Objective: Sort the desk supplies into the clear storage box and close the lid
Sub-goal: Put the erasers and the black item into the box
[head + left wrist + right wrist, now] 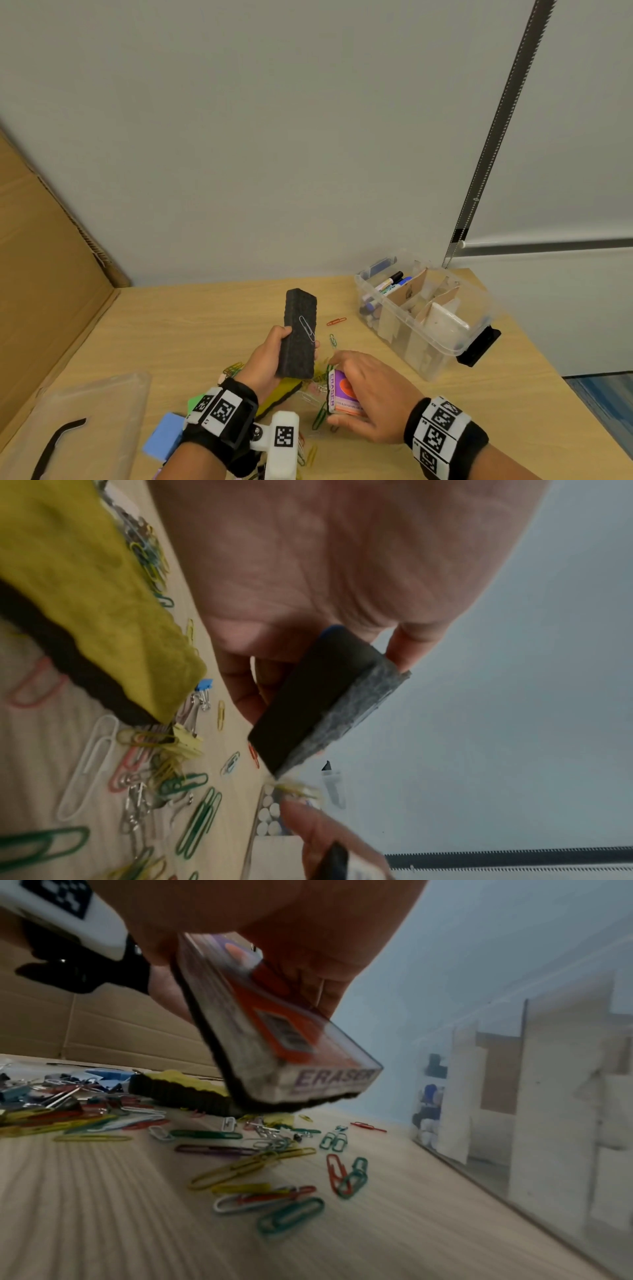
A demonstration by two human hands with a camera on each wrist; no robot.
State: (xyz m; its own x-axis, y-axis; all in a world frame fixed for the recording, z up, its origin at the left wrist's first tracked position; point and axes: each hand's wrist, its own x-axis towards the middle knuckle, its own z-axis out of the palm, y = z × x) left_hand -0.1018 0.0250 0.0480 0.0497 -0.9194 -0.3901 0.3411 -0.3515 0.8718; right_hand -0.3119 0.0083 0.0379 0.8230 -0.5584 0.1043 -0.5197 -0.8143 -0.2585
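Head view: my left hand [270, 359] was wrapped round the lower half of the black felt eraser [299, 334], felt face up, a white paper clip [307, 328] lying on that face. Long axis ran away from me, tilted slightly left. My right hand [363, 397] was curled over the packaged eraser [342, 394], thumb near side, fingers far side, low over the clip pile. The clear storage box [445, 346] sat ahead and to the right, open, cardboard dividers inside, markers in the far compartment; right hand nearer it. The lid [85, 421] lay near left on the desk [205, 315].

Left wrist view: fingers [407, 647] and thumb clamped the black eraser [308, 704] across its width; yellow sponge eraser [85, 601] and loose clips below.

Right wrist view: packaged eraser [274, 1031] was gripped by its edges, felt edge touching or just above the desk, I could not tell which. Box wall [548, 1096] was just beside, to the right. I judged the right-hand drop shorter, long axis needing a turn to fit a compartment.
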